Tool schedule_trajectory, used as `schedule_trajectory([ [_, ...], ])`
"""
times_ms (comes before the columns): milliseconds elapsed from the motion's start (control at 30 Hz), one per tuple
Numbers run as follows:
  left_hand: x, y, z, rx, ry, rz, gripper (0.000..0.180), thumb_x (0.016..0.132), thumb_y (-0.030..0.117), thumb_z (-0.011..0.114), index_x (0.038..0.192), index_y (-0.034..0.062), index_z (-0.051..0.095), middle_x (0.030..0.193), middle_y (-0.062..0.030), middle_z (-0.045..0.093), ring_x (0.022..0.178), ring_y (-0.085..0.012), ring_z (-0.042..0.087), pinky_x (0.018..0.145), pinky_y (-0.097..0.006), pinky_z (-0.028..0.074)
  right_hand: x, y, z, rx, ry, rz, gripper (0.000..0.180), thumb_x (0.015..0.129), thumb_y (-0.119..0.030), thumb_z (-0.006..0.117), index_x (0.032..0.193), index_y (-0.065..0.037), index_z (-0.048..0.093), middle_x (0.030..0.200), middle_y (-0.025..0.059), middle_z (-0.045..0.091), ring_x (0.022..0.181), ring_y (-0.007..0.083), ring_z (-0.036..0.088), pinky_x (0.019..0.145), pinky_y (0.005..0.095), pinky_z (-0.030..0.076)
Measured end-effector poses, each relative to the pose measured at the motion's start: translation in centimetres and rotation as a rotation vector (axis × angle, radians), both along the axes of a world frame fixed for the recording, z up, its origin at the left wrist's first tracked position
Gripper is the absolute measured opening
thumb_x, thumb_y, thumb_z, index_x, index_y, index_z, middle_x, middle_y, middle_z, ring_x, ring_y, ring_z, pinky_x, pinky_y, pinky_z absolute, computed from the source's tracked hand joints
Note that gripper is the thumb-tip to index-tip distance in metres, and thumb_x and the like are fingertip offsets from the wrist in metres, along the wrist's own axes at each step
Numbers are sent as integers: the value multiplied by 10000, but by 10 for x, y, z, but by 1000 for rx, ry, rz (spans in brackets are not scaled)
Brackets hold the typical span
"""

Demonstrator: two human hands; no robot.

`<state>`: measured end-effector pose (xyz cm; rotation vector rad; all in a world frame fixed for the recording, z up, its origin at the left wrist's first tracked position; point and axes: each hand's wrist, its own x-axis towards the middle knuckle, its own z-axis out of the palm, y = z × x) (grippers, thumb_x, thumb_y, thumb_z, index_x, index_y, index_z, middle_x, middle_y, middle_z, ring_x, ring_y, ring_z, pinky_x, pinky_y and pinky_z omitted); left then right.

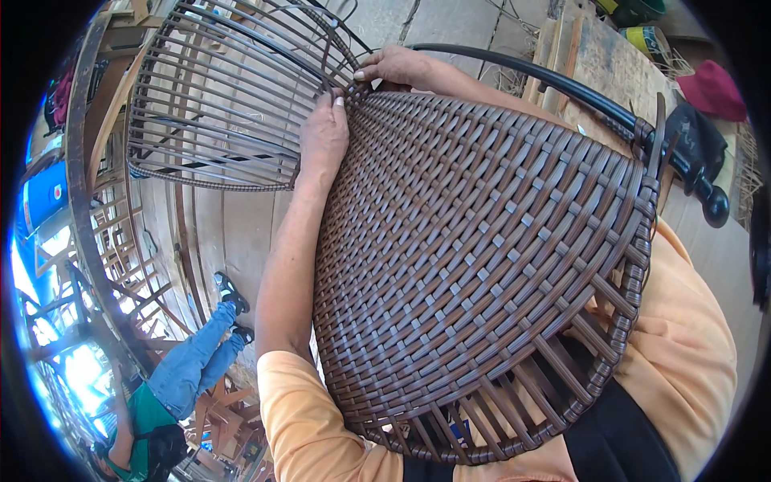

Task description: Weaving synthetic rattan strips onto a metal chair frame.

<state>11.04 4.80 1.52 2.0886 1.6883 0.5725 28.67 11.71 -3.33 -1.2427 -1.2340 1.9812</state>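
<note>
Where the weave runs out at the far edge of the brown woven plastic-wicker seat panel (474,265), the fingers (336,103) of the left hand (324,138) are drawn close together and pressed down onto the strands, thumb side toward the open part of the frame. Just beyond, the right hand (399,67) curls over the same edge, its fingers (365,74) bent and pinched on the strand ends where they meet the left hand; what exactly lies under the fingertips cannot be made out. Both hands touch the panel, nearly meeting each other.

The panel fills the middle of the view, tilted and resting against the person's lap and orange short-sleeved shirt (321,418), its rim wrapped in the same brown strip. Beyond the hands, the unwoven part of the dark metal chair frame (217,96) carries only loose parallel brown strands. A black curved metal tube (578,90) arcs behind the panel to the right.

Further right lie a red cloth cap (711,88) and a wooden plank surface (610,56). Lower left, another person in blue jeans (193,361) sits among bare frames.
</note>
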Motion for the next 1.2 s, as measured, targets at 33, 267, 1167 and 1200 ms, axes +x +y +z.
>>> schedule_trajectory([
  [33,-1,0,-1,-17,8,-13,284,919,211,412,1090,47,569,940,-235,610,889,-401,580,760,-441,457,3,2,3,8,-45,-13,222,854,-238,617,992,-68,651,641,-9,566,421,57,418,356,228,288],
  [267,-15,4,-10,-67,-34,-8,292,894,252,436,1109,119,581,907,-230,610,878,-407,577,767,-455,458,-1,7,-2,501,-283,-212,280,802,-235,577,954,-10,647,768,130,631,620,120,596,502,285,464],
  [1167,-16,2,-8,-128,95,23,282,894,271,432,1134,190,558,893,-216,621,869,-397,588,756,-472,464,-49,18,-11,-14,239,-363,535,813,-600,503,753,-80,612,551,2,466,518,130,413,508,277,309],
  [1200,-16,2,-8,-105,96,11,282,894,271,432,1134,190,558,893,-216,621,869,-397,588,756,-472,464,-50,17,-12,84,179,-383,406,866,-419,486,810,-36,610,571,33,512,527,139,476,508,285,378],
])
